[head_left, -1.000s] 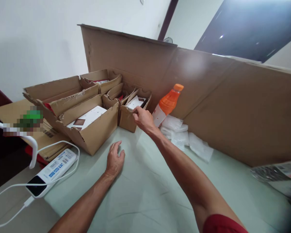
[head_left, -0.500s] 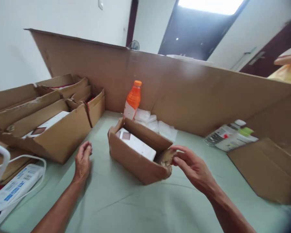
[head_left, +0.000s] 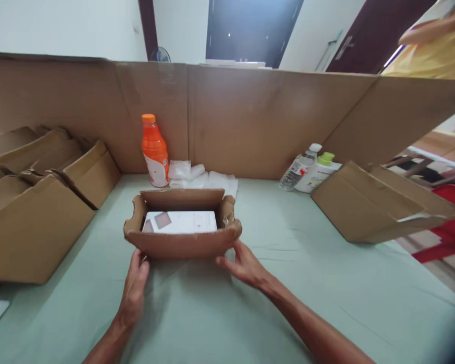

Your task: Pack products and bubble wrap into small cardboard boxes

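Note:
A small open cardboard box (head_left: 182,242) sits on the pale green table (head_left: 273,263) right in front of me. Inside it lies a flat white package (head_left: 185,221) with a brown square on it. My left hand (head_left: 134,290) rests against the box's near left corner, fingers together and touching the cardboard. My right hand (head_left: 244,263) touches the near right corner, fingers spread. Neither hand grips anything.
Several larger open cartons (head_left: 38,202) stand at the left. An orange bottle (head_left: 154,150) and clear bags (head_left: 202,177) lie behind the box, against a tall cardboard screen (head_left: 250,116). Two plastic bottles (head_left: 311,169) and a tipped carton (head_left: 367,202) are at the right. Another person in yellow (head_left: 432,50) is at the top right.
The small box came out of the left row of cartons, pulled by my right hand, and now lies square in front of me. My left hand moved up to its corner.

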`<state>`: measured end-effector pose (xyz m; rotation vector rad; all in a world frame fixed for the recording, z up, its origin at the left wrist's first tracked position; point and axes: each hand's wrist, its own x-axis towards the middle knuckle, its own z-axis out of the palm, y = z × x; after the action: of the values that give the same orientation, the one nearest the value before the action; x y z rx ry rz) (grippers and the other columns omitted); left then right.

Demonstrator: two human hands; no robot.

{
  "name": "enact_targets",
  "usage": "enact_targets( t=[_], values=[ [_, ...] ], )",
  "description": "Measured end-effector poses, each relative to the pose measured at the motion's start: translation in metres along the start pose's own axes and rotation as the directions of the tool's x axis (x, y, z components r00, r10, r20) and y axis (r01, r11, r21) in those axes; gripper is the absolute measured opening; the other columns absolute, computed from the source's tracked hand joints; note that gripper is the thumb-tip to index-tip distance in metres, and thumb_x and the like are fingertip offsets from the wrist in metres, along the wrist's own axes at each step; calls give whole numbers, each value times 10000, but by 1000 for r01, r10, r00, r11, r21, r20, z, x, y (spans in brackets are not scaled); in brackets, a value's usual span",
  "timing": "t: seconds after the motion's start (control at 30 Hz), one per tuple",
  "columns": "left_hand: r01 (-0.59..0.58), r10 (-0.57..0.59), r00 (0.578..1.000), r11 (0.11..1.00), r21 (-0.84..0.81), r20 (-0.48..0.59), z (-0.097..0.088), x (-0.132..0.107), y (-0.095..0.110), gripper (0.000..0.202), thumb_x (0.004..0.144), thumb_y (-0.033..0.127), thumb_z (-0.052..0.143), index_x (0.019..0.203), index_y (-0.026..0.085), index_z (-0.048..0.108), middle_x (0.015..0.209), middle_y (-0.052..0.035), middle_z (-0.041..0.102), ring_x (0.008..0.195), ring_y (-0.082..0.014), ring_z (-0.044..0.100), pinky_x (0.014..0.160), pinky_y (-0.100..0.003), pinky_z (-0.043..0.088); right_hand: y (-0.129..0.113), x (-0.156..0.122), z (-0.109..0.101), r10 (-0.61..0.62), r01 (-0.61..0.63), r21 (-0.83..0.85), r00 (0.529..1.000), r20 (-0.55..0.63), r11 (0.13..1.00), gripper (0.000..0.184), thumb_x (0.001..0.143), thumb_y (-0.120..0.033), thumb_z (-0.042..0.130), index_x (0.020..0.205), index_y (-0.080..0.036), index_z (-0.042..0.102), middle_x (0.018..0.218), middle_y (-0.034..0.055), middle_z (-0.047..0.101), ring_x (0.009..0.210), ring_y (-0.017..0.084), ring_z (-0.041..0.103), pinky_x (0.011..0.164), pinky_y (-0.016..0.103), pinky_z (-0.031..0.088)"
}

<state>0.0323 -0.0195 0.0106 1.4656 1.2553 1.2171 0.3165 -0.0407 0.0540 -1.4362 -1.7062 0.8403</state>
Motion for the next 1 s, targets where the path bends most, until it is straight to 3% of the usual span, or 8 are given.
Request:
enact_targets(
  t=[0.17,0.27,0.4,0.5,0.6,0.7,0.83,1.0],
  values=[
    [134,-141,986,988,-80,-91,23,28,-10,580,814,503,690,1281,210,507,1247,-92,611,1112,-253,608,988,-389,474,26,33,-47,26,-29,42,997,76,999,508,743,-360,649,1221,-189,635,1193,111,698,1062,299,643,901,439,534],
    [158,-163,976,986,-45,-144,21,33,-29,474,781,464,706,1151,207,559,1122,-68,634,1084,-241,597,979,-369,454,42,51,-83,106,-108,-22,991,-77,994,418,788,-353,617,1175,-205,673,1109,76,730,1006,249,667,895,381,531],
    [186,-185,973,983,-6,-140,15,32,-44,443,738,441,736,1083,213,576,1046,-52,649,1033,-234,608,931,-349,460,69,112,-112,334,-408,-117,854,-398,905,238,835,-376,586,799,-168,699,752,50,693,771,216,654,709,296,493],
    [209,-207,968,978,-2,-142,14,33,-46,449,735,441,732,1089,214,573,1041,-52,655,1020,-231,616,928,-351,464,88,165,-110,380,-481,-111,796,-471,870,295,761,-332,682,532,-196,557,614,50,621,807,250,641,713,298,442],
    [213,-211,965,977,-5,-154,15,35,-46,451,718,443,737,1064,213,562,1006,-50,654,986,-231,622,914,-357,477,93,182,-103,393,-490,-37,740,-546,871,284,713,-257,693,511,-210,498,565,21,559,789,234,620,698,288,418],
    [188,-188,970,982,-10,-157,15,35,-42,426,733,436,719,1060,213,559,1000,-49,641,984,-226,614,921,-361,475,87,148,-105,404,-442,87,700,-589,893,230,764,-319,645,606,-212,516,551,-23,506,663,175,573,622,257,408],
    [155,-151,979,988,15,-135,16,35,-35,442,770,407,691,1147,220,557,1031,-46,623,990,-215,596,899,-345,471,67,51,-103,501,-394,311,684,-530,865,341,742,-496,669,681,-218,481,534,-53,485,498,123,521,481,224,401],
    [90,-91,987,996,-12,-135,18,40,-27,537,758,371,688,1239,192,530,1141,-85,610,1045,-230,601,977,-401,464,30,-60,-54,658,-433,557,690,-300,709,415,663,-522,764,786,-186,554,688,49,656,528,171,639,400,245,471]
  ],
)
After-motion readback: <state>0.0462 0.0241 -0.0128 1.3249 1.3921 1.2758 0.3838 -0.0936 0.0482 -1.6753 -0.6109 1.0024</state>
